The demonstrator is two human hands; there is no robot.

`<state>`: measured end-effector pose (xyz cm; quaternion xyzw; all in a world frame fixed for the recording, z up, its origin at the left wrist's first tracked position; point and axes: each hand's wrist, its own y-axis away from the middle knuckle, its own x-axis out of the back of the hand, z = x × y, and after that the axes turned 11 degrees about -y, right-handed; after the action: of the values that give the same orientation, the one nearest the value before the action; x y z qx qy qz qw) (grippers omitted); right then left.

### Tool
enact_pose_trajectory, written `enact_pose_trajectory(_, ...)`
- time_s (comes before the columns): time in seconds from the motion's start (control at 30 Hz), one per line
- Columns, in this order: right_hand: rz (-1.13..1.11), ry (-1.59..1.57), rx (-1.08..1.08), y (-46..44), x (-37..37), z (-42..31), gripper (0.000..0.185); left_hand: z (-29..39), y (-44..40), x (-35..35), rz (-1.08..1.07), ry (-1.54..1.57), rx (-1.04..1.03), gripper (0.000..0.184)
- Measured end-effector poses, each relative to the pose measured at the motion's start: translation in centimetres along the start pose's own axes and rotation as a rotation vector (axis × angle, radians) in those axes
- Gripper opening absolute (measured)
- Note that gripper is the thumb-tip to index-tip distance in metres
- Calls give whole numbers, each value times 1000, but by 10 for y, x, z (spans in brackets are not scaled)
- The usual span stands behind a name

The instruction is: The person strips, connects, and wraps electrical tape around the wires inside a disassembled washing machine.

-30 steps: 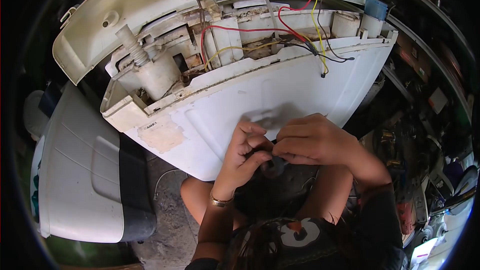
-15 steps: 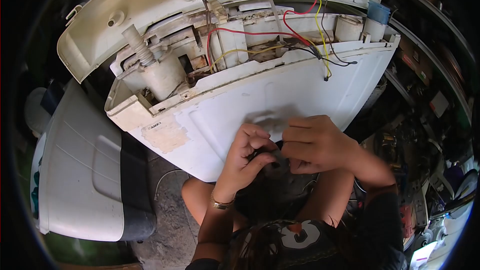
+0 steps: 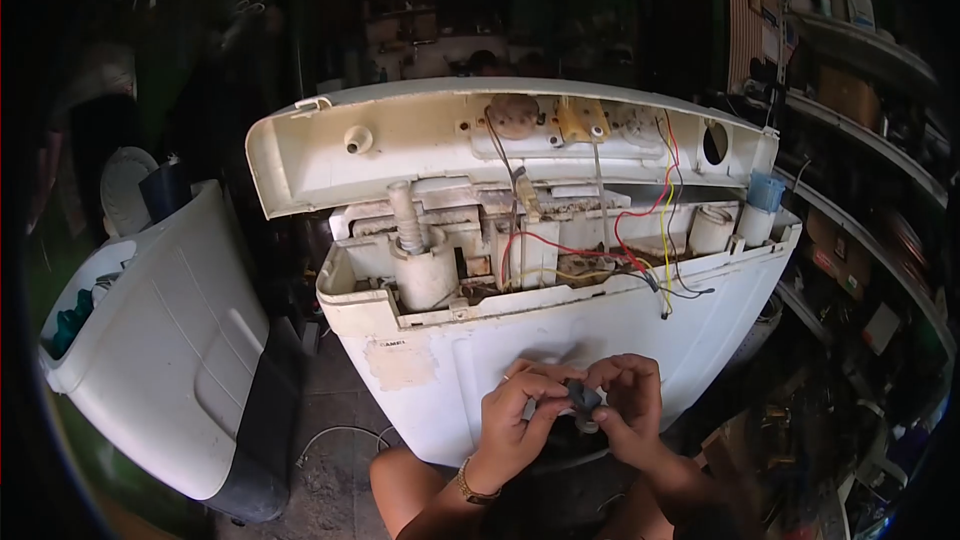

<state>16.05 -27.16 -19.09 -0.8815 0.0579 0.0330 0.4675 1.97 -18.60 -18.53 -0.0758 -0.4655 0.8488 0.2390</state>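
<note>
Between the fingertips of both hands is a small dark grey part with a rounded lower end, its exact kind too small to make out. My left hand, with a gold-coloured band at the wrist, pinches it from the left. My right hand grips it from the right, thumb against its lower side. Just beyond stands a white washing machine with a worn patch on its front. Its control panel is tipped up, baring red, yellow and dark wires that hang over the front edge.
A white tub with a dark base stands at the left, green cloth in its top. Shelves with assorted goods line the right side. A thin cable lies on the floor.
My view has tilted up, so the machine and hands sit lower in the picture. The right hand has turned from curled fingers toward a pinch, and the dark part shows more clearly.
</note>
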Motion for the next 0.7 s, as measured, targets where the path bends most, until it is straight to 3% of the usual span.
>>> enact_pose_trajectory(0.1, -60, 227, 215, -9, -2, -5, 53, 5, -9, -2, -1, -33, -63, 11)
enact_pose_trajectory(0.2, -128, 270, 258, -18, 0, -10, 56, 18, -15, -5, 61, 38, 151, 14)
enact_pose_trajectory(0.3, -157, 517, 328, -35, -2, -25, 34, 14, -18, 0, 63, 17, -40, 16)
enact_pose_trajectory(0.4, -255, 751, 368, -50, -6, -40, 23, 29, -22, 2, 74, -16, 129, 16)
enact_pose_trajectory(0.53, -361, 928, 468, -66, -10, -53, 23, 32, -35, 4, 144, -73, 31, 14)
enact_pose_trajectory(0.7, -298, 1017, 444, -99, -30, -74, 20, 52, -56, 10, 230, -298, -196, 14)
